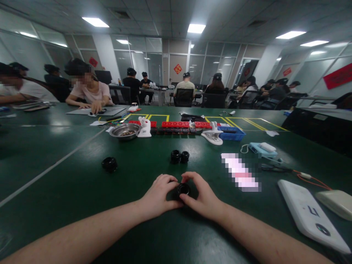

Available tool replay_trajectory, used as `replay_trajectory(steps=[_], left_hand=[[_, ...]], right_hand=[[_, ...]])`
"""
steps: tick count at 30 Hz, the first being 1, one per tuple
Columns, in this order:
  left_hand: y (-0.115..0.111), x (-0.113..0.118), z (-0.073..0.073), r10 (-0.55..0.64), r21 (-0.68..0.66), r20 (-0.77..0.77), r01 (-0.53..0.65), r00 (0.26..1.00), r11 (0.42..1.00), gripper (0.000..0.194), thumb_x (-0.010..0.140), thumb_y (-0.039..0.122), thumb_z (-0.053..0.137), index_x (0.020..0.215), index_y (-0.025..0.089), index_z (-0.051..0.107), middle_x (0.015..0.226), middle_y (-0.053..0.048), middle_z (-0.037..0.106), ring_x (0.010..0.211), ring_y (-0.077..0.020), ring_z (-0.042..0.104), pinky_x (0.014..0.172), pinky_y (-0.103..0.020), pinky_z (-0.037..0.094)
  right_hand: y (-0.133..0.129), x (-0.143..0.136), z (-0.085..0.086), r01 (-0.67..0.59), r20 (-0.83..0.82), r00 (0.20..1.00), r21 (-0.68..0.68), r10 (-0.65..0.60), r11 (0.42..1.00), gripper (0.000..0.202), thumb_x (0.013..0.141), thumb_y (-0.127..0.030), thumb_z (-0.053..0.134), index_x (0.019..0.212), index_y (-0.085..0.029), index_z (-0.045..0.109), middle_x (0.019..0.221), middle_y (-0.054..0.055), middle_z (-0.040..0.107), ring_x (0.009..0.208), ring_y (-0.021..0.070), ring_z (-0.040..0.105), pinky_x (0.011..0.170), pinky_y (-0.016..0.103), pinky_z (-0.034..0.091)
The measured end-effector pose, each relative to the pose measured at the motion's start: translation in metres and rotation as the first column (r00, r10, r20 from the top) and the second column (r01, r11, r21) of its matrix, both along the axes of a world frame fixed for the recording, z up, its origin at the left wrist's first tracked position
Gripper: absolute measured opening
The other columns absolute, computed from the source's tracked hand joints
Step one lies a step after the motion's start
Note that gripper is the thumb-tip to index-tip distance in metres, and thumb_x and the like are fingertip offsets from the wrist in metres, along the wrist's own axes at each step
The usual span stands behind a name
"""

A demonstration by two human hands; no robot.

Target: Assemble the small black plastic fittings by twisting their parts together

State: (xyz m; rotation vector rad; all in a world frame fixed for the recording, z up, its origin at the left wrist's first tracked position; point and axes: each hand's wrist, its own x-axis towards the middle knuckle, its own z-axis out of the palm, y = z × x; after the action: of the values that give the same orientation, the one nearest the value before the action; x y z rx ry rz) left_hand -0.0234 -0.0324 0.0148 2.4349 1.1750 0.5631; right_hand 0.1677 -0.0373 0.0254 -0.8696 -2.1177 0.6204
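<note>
A glossy black ring-shaped part [183, 189] with a round opening facing up is between my hands, low over the green tabletop. My left hand [159, 192] curls round it from the left, thumb below and fingers above. From the right, my right hand [202, 194] grips its edge with thumb and forefinger. Just beyond my hands stand two similar black ring-shaped parts, a larger one [175, 156] and a smaller one [185, 157], side by side. Another black ring-shaped part [109, 164] lies farther left, by itself. The exact kind of these parts is unclear.
Beyond are a metal bowl [125, 131] of small pieces, red blocks [180, 125], white clamps [145, 127] and a blue tray [233, 134]. At right lie a blurred-out flat object [240, 172], cables and a white device [313, 216]. A co-worker [89, 88] sits across, left.
</note>
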Motion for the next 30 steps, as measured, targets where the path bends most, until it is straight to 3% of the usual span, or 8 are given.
replay_trajectory(steps=[3, 5, 12, 16, 19, 23, 26, 30], left_hand=[[0.0003, -0.0008, -0.0013, -0.001, -0.002, 0.0, 0.001, 1.0, 1.0, 0.049, 0.065, 0.043, 0.066, 0.108, 0.023, 0.054, 0.108, -0.005, 0.05, 0.101, -0.0239, 0.042, 0.089, -0.039, 0.035], [-0.0002, -0.0004, -0.0003, 0.003, 0.0, 0.005, -0.003, 1.0, 1.0, 0.047, 0.065, 0.043, 0.067, 0.106, 0.022, 0.055, 0.108, -0.005, 0.05, 0.101, -0.024, 0.042, 0.09, -0.04, 0.034], [-0.0013, 0.0019, 0.0062, 0.001, -0.023, -0.004, -0.001, 1.0, 1.0, 0.037, 0.068, 0.043, 0.063, 0.099, 0.022, 0.059, 0.106, -0.005, 0.051, 0.099, -0.0235, 0.044, 0.087, -0.039, 0.037], [-0.0004, 0.0007, 0.0031, 0.0, -0.022, 0.003, 0.0, 1.0, 1.0, 0.042, 0.068, 0.044, 0.064, 0.104, 0.023, 0.056, 0.107, -0.005, 0.05, 0.101, -0.0241, 0.043, 0.088, -0.04, 0.036], [0.0003, -0.0002, 0.0008, -0.002, -0.011, 0.003, 0.002, 1.0, 1.0, 0.044, 0.068, 0.047, 0.063, 0.103, 0.023, 0.057, 0.108, -0.005, 0.05, 0.102, -0.0247, 0.042, 0.089, -0.041, 0.035], [0.0002, -0.0001, 0.0017, -0.002, -0.009, -0.006, 0.002, 1.0, 1.0, 0.043, 0.069, 0.05, 0.06, 0.101, 0.021, 0.058, 0.108, -0.006, 0.05, 0.101, -0.0242, 0.043, 0.09, -0.04, 0.036], [-0.0007, 0.0007, 0.0036, 0.003, -0.017, -0.014, -0.004, 1.0, 1.0, 0.042, 0.069, 0.049, 0.06, 0.101, 0.021, 0.058, 0.107, -0.006, 0.051, 0.1, -0.024, 0.043, 0.089, -0.04, 0.037], [-0.0012, 0.0015, 0.0037, 0.004, -0.014, -0.008, -0.005, 1.0, 1.0, 0.04, 0.069, 0.045, 0.062, 0.102, 0.023, 0.057, 0.106, -0.005, 0.051, 0.1, -0.0239, 0.044, 0.089, -0.041, 0.036]], right_hand=[[-0.0014, 0.0023, 0.0013, -0.153, -0.049, 0.987, -0.008, 0.153, 0.988, 0.05, 0.067, -0.013, 0.046, 0.115, -0.018, 0.036, 0.109, 0.009, 0.05, 0.102, 0.0217, 0.047, 0.09, 0.04, 0.038], [-0.0018, 0.0028, 0.0018, -0.171, -0.042, 0.984, -0.002, 0.17, 0.985, 0.052, 0.067, -0.014, 0.046, 0.117, -0.018, 0.035, 0.114, 0.01, 0.047, 0.107, 0.0227, 0.044, 0.092, 0.041, 0.036], [0.0, -0.0021, 0.0005, 0.088, 0.043, 0.995, 0.0, -0.088, 0.996, 0.044, 0.065, -0.026, 0.064, 0.104, -0.02, 0.044, 0.095, 0.007, 0.051, 0.089, 0.0229, 0.05, 0.078, 0.04, 0.043], [-0.0013, -0.0012, 0.0042, -0.057, 0.023, 0.998, 0.014, 0.057, 0.998, 0.042, 0.066, -0.013, 0.051, 0.107, -0.02, 0.042, 0.1, 0.007, 0.052, 0.093, 0.0218, 0.049, 0.082, 0.04, 0.042], [-0.0024, -0.0001, 0.0064, -0.161, 0.017, 0.987, 0.05, 0.16, 0.986, 0.051, 0.065, -0.014, 0.049, 0.115, -0.019, 0.038, 0.111, 0.009, 0.048, 0.104, 0.024, 0.044, 0.089, 0.043, 0.038], [-0.0021, -0.001, 0.0045, -0.062, 0.053, 0.997, 0.071, 0.058, 0.996, 0.052, 0.069, -0.027, 0.059, 0.116, -0.018, 0.038, 0.111, 0.01, 0.047, 0.102, 0.0247, 0.045, 0.087, 0.042, 0.039], [-0.0009, -0.0018, 0.0019, 0.055, 0.061, 0.996, 0.072, -0.06, 0.996, 0.052, 0.064, -0.034, 0.067, 0.107, -0.018, 0.043, 0.101, 0.009, 0.051, 0.093, 0.024, 0.049, 0.079, 0.039, 0.043], [-0.0012, -0.0015, 0.0022, 0.045, 0.064, 0.997, 0.054, -0.048, 0.998, 0.039, 0.066, -0.022, 0.06, 0.102, -0.019, 0.045, 0.093, 0.006, 0.053, 0.087, 0.0214, 0.051, 0.077, 0.038, 0.044]])
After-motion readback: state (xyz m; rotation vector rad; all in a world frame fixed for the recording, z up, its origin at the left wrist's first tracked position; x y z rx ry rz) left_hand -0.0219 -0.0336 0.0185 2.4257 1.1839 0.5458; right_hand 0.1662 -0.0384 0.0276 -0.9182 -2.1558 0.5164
